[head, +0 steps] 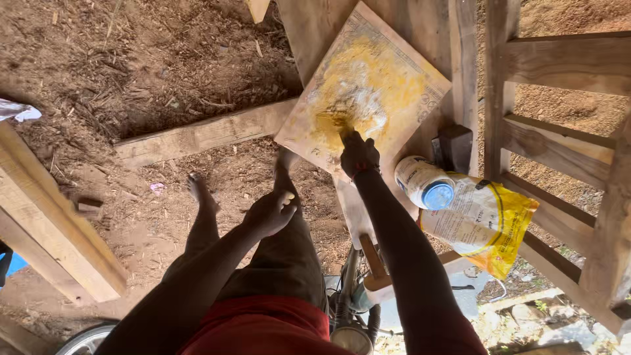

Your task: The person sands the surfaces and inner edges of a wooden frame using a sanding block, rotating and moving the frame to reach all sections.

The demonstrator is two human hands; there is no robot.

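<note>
A square board (394,59) smeared with yellow paste lies tilted on a wooden bench. My right hand (359,154) presses down on the yellow patch at the board's near edge, fingers closed on something small and dark that I cannot make out. My left hand (271,212) hangs loosely curled above my knee, holding nothing, apart from the board. A white tub with a blue lid (426,184) lies on its side just right of my right wrist. Beside it lies a yellow and white bag (483,227).
A dark block (455,148) stands by the board's right corner. A slatted wooden frame (559,131) fills the right side. Planks (204,135) and a thick beam (52,230) lie on the dirt floor at left. My bare foot (200,194) rests on the ground.
</note>
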